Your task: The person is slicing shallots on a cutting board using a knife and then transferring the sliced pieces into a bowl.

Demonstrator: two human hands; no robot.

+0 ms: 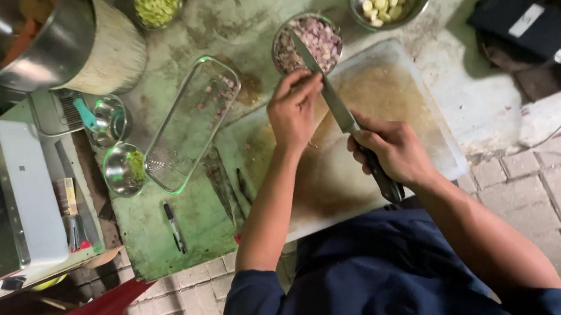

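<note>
Knife (339,105) one, right hand (393,150) gripping; steel bowls (306,44) five

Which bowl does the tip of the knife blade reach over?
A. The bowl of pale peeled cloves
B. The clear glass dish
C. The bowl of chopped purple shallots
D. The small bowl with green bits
C: the knife, gripped by the right hand, has its tip over the bowl of chopped purple shallots, with the left hand against the blade.

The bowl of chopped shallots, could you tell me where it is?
In the head view, the shallot bowl sits at the cutting board's far edge, under the knife tip.
</note>
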